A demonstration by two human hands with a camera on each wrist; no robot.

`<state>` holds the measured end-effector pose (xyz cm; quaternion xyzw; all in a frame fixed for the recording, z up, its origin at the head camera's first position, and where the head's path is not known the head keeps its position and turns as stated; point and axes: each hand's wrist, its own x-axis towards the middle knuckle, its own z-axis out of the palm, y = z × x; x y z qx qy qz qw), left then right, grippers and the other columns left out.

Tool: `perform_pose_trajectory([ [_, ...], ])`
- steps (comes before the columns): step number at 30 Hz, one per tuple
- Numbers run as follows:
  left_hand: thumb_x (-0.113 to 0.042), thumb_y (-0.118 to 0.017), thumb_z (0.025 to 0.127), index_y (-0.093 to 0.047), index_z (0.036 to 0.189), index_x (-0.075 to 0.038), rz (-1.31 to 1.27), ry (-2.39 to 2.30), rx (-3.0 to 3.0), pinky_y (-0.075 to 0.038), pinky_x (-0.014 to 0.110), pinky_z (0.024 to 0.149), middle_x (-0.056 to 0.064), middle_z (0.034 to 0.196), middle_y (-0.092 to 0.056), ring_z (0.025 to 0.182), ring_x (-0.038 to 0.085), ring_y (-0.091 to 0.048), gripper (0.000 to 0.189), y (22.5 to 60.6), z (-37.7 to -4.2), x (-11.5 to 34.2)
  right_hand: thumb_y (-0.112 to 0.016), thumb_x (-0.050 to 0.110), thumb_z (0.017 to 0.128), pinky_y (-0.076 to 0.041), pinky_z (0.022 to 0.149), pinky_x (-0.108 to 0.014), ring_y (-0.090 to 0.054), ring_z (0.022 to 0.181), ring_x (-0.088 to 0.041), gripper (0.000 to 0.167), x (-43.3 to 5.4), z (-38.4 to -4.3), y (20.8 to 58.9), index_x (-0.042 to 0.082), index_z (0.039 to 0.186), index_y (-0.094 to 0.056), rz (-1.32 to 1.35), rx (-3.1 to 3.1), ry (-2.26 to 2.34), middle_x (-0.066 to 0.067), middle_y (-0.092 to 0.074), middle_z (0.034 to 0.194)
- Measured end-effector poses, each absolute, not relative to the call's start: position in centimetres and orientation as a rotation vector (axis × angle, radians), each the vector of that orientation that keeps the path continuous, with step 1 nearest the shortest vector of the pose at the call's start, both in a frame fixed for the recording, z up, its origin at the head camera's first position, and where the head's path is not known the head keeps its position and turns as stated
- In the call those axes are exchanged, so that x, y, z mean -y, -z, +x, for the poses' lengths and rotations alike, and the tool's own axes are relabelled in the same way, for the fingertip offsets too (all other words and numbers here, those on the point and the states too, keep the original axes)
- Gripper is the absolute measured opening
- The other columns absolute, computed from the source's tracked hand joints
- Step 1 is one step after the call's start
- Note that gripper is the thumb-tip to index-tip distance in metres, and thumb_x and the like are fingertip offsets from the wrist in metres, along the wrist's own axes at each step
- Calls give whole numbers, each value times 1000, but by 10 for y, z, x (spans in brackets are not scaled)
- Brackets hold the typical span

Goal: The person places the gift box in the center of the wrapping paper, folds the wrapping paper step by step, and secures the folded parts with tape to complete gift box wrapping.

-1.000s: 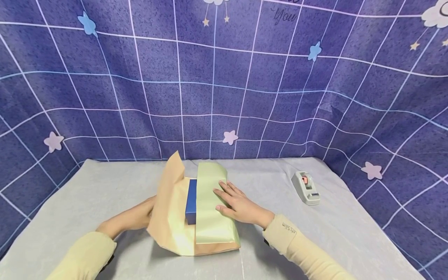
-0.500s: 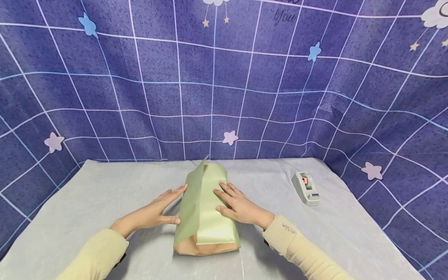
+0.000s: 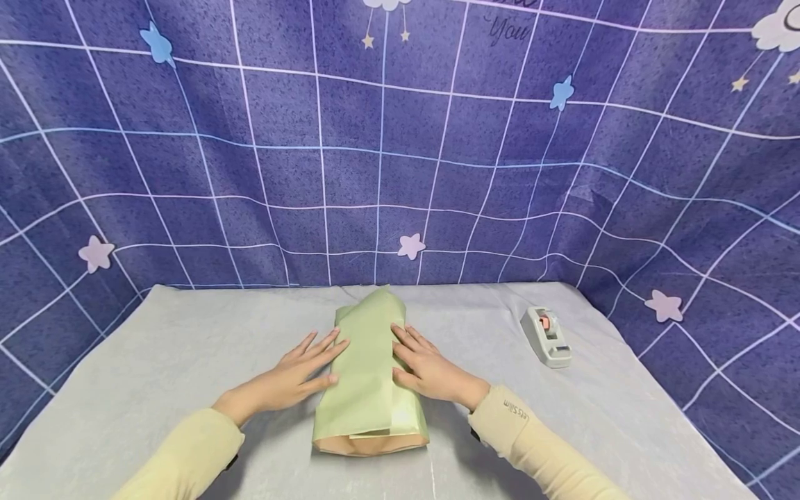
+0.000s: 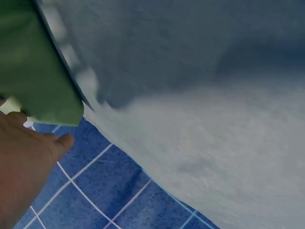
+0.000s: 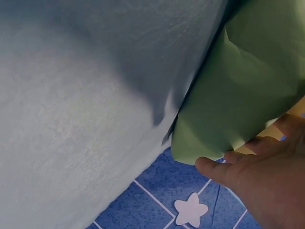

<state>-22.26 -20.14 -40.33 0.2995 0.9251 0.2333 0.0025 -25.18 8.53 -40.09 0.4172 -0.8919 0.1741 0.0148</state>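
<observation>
Green wrapping paper [image 3: 361, 389] with a brown inner side is folded over into a sleeve at the middle of the table in the head view. Its left flap overlaps the right one, and the near end gapes, showing brown. The blue box inside is hidden. My left hand [image 3: 289, 380] lies with spread fingers along the paper's left side, fingertips on its top. On the opposite side, my right hand [image 3: 432, 372] rests its straight fingers on the paper's right edge. Both wrist views show the green paper's side [image 4: 35, 67] close by the fingers.
A pale tape dispenser [image 3: 547, 337] with an orange-cored roll stands at the right on the table's grey cloth [image 3: 187, 333]. Behind the table hangs a blue curtain [image 3: 350, 173] with white grid lines and stars.
The left paper flap has come over to the right, covering the blue box and lying on the right flap. My left hand let go of it and moved right; my right hand stayed nearly still.
</observation>
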Motion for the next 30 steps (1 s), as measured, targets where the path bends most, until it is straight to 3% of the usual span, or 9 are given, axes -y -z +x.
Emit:
perform_pose_trajectory([
  [10,-48,-38,94,-29,143,-28,852,-703,-2972,-11,67,103,3,153,-17,140,39,-4,54,401,-221,193,-44,24,95,-14,113,-48,-11,139,-39,50,-86,-254,403,-2,137,-36,1328,2722,-693,-21,-17,150],
  [14,-50,-39,93,-31,143,-27,835,-668,-3017,-12,65,105,4,153,-19,140,39,-8,55,400,-220,190,-39,21,98,-15,113,-47,-13,139,-37,51,-85,-255,401,-4,141,-27,1266,2746,-824,-20,-20,149],
  [20,-52,-40,92,-34,142,-24,789,-648,-3067,-14,62,106,8,152,-22,139,39,-12,58,400,-218,182,-31,26,100,-21,112,-44,-20,139,-31,50,-83,-258,398,3,144,-22,1125,2786,-983,-16,-26,148],
  [30,-50,-45,91,-36,141,-20,750,-677,-3071,-16,64,105,14,151,-21,137,43,-15,59,399,-215,172,-40,34,97,-20,111,-48,-17,139,-36,53,-80,-254,401,5,141,-34,1178,2776,-763,-19,-23,149],
])
